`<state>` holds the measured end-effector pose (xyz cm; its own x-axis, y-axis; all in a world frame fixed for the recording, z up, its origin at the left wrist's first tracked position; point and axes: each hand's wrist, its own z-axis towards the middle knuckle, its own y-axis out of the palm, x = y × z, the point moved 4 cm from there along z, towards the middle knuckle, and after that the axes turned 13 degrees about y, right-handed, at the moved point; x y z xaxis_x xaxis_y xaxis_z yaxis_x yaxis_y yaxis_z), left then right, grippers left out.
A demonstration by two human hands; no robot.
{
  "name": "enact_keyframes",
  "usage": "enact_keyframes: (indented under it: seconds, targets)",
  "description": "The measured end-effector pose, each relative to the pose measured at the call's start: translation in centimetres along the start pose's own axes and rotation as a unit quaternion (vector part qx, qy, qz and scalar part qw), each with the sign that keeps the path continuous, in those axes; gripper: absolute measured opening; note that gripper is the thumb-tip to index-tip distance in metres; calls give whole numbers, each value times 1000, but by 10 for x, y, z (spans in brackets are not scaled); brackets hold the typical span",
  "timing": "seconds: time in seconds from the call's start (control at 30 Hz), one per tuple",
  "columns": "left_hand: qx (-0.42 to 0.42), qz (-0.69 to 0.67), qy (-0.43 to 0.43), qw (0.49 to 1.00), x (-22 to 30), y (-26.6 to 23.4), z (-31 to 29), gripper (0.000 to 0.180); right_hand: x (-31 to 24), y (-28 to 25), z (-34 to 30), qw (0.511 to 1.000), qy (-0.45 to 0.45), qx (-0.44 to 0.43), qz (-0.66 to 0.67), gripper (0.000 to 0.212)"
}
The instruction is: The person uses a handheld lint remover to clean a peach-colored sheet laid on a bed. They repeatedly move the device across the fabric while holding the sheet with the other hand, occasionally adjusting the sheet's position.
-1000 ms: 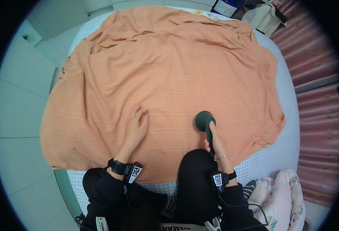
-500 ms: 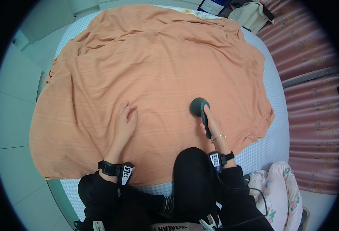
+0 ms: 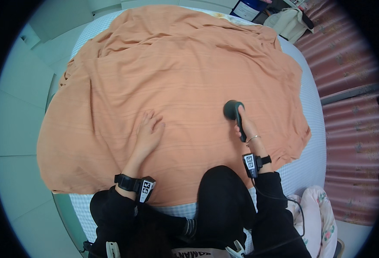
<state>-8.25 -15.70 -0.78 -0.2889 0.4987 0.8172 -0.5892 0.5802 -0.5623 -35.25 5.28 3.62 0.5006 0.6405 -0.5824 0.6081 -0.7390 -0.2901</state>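
Observation:
An orange blanket (image 3: pixel 189 77) with faint stripes is spread over the bed in front of me. My right hand (image 3: pixel 248 124) is wrapped around the handle of a dark green fabric shaver (image 3: pixel 231 110). The shaver's round head rests on the blanket, right of the middle, and its working face is hidden underneath. My left hand (image 3: pixel 150 131) lies on the blanket left of the middle. Its fingers are spread loosely, pointing away from me, and it holds nothing. Shallow creases run through the cloth around this hand.
The blanket is bunched into folds along its far edge. Under it shows a blue-and-white checked sheet (image 3: pixel 290 176). Pink curtains (image 3: pixel 348 124) hang at right. A pale floral cloth (image 3: pixel 314 219) lies near right; a beige bag (image 3: pixel 286 23) and a blue container (image 3: pixel 247 9) stand far right.
My right hand has moved the fabric shaver away from me and slightly right across the blanket. My left hand has shifted a little right, its fingers now more spread. The view has shifted slightly.

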Motion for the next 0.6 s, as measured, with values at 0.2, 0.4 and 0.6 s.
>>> enact_keyframes:
  seconds: [0.2,0.4,0.6]
  targets:
    - [-14,62,-31,998,5,-13,0,44,1,1,-2,998,7,26,56,55]
    - [5,90,-111,990,8,-23,4,49,4,33,-14,999,-13,11,33,58]
    - [51,113,-125,984,-13,-33,6,55,-2,142,-54,991,-62,-112,-50,53]
